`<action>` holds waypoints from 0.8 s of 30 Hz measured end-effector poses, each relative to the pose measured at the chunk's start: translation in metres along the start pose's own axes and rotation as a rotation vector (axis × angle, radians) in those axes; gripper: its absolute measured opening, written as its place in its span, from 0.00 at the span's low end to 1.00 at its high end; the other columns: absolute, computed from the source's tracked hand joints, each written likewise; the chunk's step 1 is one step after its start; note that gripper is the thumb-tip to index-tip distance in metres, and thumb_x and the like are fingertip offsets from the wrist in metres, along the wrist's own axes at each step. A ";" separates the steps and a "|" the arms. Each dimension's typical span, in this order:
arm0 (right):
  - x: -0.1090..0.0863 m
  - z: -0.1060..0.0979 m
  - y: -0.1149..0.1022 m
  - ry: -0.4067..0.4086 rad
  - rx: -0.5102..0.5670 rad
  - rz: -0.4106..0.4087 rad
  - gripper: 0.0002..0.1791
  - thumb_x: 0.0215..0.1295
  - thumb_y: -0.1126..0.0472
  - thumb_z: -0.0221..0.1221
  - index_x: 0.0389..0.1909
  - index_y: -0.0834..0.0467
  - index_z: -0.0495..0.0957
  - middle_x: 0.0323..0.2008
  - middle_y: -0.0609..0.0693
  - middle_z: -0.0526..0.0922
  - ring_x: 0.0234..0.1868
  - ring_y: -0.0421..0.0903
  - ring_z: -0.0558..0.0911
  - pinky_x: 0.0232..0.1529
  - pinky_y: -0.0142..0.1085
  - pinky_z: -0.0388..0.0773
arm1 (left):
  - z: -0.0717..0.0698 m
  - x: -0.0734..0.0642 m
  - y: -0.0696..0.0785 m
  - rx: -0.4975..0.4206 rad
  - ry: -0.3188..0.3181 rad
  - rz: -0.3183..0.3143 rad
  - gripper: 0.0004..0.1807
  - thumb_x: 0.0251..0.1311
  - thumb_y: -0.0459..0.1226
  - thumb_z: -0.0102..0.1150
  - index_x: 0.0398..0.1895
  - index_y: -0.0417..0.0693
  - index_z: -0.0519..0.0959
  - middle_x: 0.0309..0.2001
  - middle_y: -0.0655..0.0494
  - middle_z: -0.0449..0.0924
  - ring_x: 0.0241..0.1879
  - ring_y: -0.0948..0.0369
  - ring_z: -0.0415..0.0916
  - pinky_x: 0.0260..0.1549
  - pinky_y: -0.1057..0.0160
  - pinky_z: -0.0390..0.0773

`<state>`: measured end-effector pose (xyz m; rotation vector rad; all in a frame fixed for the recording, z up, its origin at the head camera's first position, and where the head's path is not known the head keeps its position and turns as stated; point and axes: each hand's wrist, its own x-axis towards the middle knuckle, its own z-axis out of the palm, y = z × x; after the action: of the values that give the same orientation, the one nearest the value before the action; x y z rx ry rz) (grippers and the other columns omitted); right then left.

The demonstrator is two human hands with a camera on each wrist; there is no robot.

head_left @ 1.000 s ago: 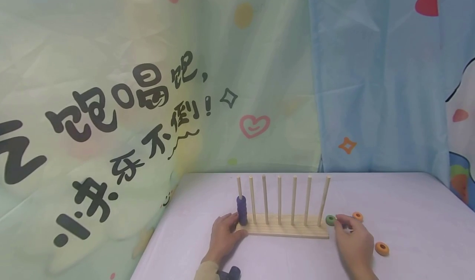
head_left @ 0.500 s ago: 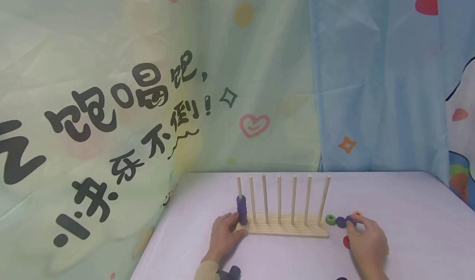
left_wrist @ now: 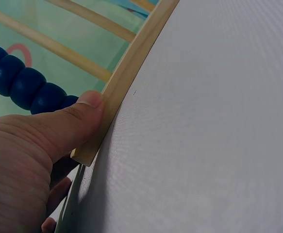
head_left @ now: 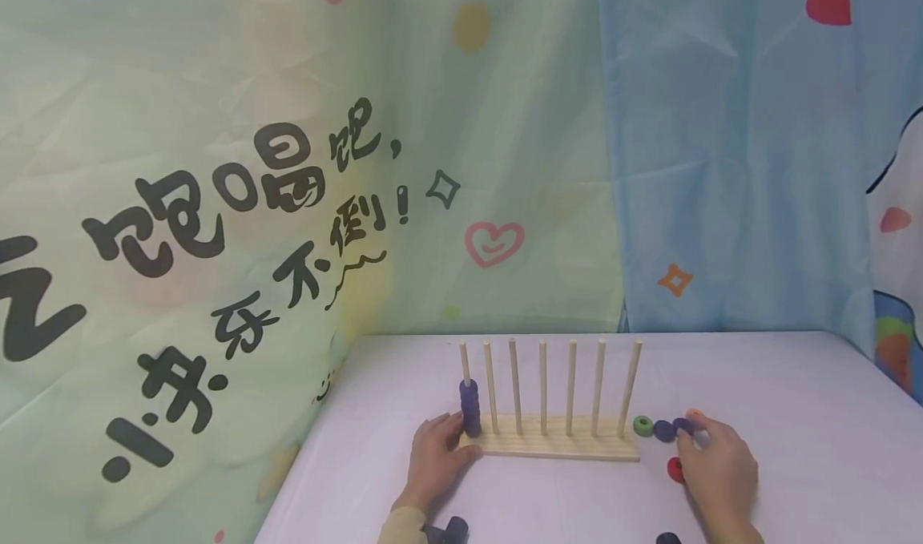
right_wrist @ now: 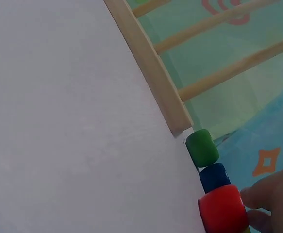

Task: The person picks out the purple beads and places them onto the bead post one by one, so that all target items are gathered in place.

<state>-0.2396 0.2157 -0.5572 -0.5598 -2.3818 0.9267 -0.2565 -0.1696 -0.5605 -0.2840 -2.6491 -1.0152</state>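
A wooden bead rack (head_left: 555, 446) with several upright pegs stands on the table. Its leftmost peg carries a stack of dark blue beads (head_left: 469, 408). My left hand (head_left: 435, 460) grips the base's left end, its thumb (left_wrist: 78, 121) lying along the front edge. Off the rack's right end, my right hand (head_left: 721, 468) pinches a dark blue bead (head_left: 682, 425) with thumb and fingertips. Beside that bead lie another blue bead (head_left: 664, 430) and a green bead (head_left: 642, 425). A red bead (right_wrist: 224, 209) is nearer; it hides the pinched bead in the right wrist view.
An orange bead (head_left: 695, 415) lies just behind the right fingertips. Another dark bead (head_left: 668, 537) is at the bottom edge of the head view. A dark object (head_left: 449, 530) is near the left wrist. Printed curtains (head_left: 505, 167) hang behind the table (head_left: 562, 500).
My right hand has moved rightward, away from the green bead, uncovering a blue bead and the red bead. It then stays by the other blue bead. My left hand keeps its hold.
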 end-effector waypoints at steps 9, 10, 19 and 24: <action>0.003 0.002 0.003 -0.041 -0.043 -0.030 0.23 0.57 0.69 0.61 0.56 0.66 0.76 0.57 0.67 0.77 0.59 0.68 0.73 0.60 0.61 0.66 | 0.000 0.000 0.000 0.015 0.004 0.008 0.34 0.48 0.49 0.73 0.56 0.40 0.79 0.54 0.46 0.82 0.60 0.45 0.72 0.68 0.40 0.58; 0.003 0.002 0.002 -0.043 -0.044 -0.034 0.23 0.57 0.69 0.61 0.56 0.66 0.76 0.57 0.67 0.77 0.59 0.68 0.73 0.60 0.61 0.66 | 0.000 0.000 0.000 0.013 0.003 0.007 0.34 0.48 0.49 0.73 0.56 0.40 0.79 0.54 0.46 0.82 0.60 0.45 0.72 0.68 0.40 0.58; 0.003 0.000 -0.001 -0.082 -0.070 -0.012 0.23 0.57 0.68 0.62 0.56 0.66 0.76 0.55 0.69 0.77 0.56 0.69 0.73 0.54 0.62 0.68 | 0.000 0.000 -0.001 0.005 0.005 0.006 0.33 0.48 0.49 0.72 0.56 0.41 0.79 0.54 0.47 0.82 0.60 0.46 0.71 0.68 0.40 0.57; 0.003 -0.002 -0.001 -0.097 -0.110 -0.032 0.23 0.55 0.67 0.64 0.53 0.69 0.77 0.53 0.72 0.76 0.51 0.71 0.73 0.50 0.62 0.70 | 0.001 -0.001 -0.001 0.003 0.010 0.004 0.33 0.47 0.49 0.72 0.56 0.41 0.79 0.54 0.47 0.82 0.60 0.46 0.72 0.68 0.40 0.57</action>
<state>-0.2413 0.2176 -0.5545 -0.5277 -2.5332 0.8303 -0.2562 -0.1701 -0.5624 -0.2833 -2.6396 -1.0091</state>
